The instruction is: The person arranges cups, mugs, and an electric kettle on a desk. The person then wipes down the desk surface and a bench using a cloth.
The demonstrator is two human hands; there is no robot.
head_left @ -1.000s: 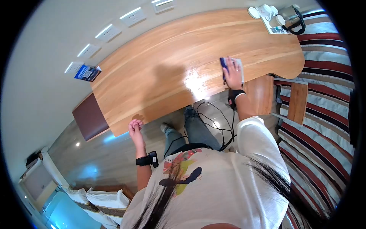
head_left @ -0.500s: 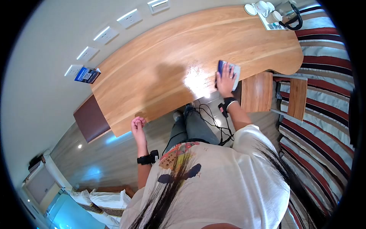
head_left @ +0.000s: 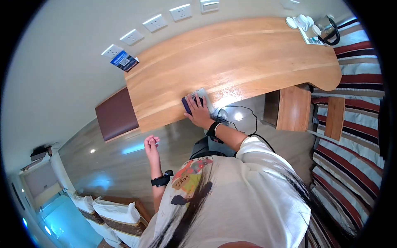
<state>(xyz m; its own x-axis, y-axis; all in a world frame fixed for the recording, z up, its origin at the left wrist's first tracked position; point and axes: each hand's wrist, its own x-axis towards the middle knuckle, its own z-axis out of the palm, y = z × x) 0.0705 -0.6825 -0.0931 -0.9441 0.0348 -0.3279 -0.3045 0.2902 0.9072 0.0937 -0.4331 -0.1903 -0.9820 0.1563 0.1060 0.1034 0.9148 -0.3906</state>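
Basically, one wooden desk (head_left: 248, 49) is spread across the upper middle of the frame. The right hand (head_left: 200, 115), at centre, is laid flat, fingers slightly spread, on one blue-and-grey cloth (head_left: 202, 91) near the desk's lower edge. The left hand (head_left: 152, 144) is held loosely half-curled, left of centre, below that edge. One blue card (head_left: 124, 61) with a QR code is propped upper left; small print can't be read. Five wall plates (head_left: 155, 23) are lined up along the top.

navy-and-white cloth (head_left: 206, 98); flat on table (head_left: 248, 53)
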